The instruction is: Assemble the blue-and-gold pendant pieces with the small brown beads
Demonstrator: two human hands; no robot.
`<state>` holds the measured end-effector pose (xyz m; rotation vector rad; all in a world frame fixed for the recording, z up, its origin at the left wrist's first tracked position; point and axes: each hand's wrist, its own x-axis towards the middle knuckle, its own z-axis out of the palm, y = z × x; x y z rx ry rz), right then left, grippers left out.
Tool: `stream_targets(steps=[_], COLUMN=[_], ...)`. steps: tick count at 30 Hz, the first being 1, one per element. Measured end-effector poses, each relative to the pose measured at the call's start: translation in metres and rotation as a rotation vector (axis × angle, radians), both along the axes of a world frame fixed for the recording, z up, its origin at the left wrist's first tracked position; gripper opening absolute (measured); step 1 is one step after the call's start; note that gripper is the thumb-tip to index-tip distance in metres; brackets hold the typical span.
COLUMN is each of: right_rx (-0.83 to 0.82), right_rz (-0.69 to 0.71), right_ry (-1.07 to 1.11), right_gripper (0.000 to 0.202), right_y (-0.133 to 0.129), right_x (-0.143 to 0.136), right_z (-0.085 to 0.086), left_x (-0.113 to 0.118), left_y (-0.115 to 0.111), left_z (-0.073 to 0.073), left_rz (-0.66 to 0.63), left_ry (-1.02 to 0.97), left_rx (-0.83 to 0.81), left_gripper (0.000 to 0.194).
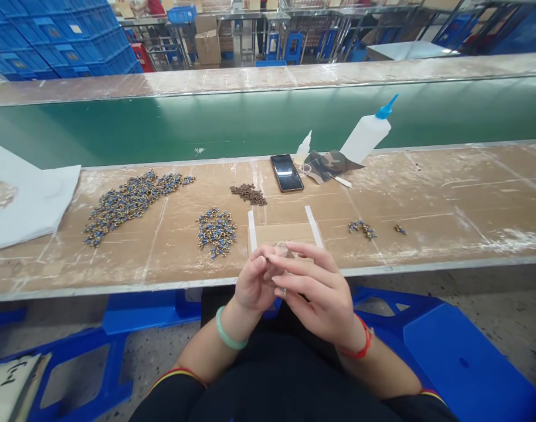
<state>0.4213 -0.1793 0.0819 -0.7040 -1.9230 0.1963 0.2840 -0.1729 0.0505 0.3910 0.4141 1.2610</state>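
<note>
While both hands meet over the near edge of the worktop, the left grip is narrow, thumb and fingers pinched at a small brown piece. Right grip: fingers bent in towards the left fingertips; a small blue piece shows at them. Whether the right grip is closed on it cannot be told; fingers overlap.

Just beyond the hands: two white strips, well apart, on a cardboard sheet. To the left, a pile of small blue-and-gold parts; further left, a larger, elongated pile of the same, then white sheets. Brown pellet-like pieces lie heaped near a smartphone. Right of the phone: small dropper bottle, camouflage cloth, white squeeze bottle with blue nozzle. Far right: two small clusters of blue-and-gold parts.
</note>
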Motion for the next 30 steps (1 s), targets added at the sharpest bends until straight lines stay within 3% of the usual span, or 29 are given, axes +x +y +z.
stream_targets(steps=[4, 8, 13, 20, 26, 30], right_rx=[-0.004, -0.023, -0.093, -0.073, -0.081, -0.111], right_rz=[-0.022, -0.007, 0.027, -0.086, -0.132, -0.119], right_ry=[-0.024, 0.047, 0.15, 0.206, 0.231, 0.234], right_gripper=[0.025, 0.03, 0.019, 0.022, 0.022, 0.018], right_y=[-0.001, 0.001, 0.002, 0.004, 0.002, -0.001], right_x=[0.0, -0.002, -0.01, -0.023, -0.027, -0.026], right_z=[-0.009, -0.014, -0.018, -0.036, -0.037, -0.037], left_x=[-0.002, -0.001, -0.002, 0.004, 0.004, -0.008], left_y=[0.0, 0.003, 0.009, 0.009, 0.007, 0.012], left_z=[-0.004, 0.0, 0.005, 0.001, 0.011, 0.01], left_rz=[0.066, 0.167, 0.261, 0.453, 0.479, 0.427], left_ry=[0.124, 0.193, 0.207, 0.406, 0.512, 0.559], left_rx=[0.057, 0.055, 0.046, -0.012, -0.029, 0.022], left_gripper=[0.046, 0.046, 0.041, 0.046, 0.045, 0.036])
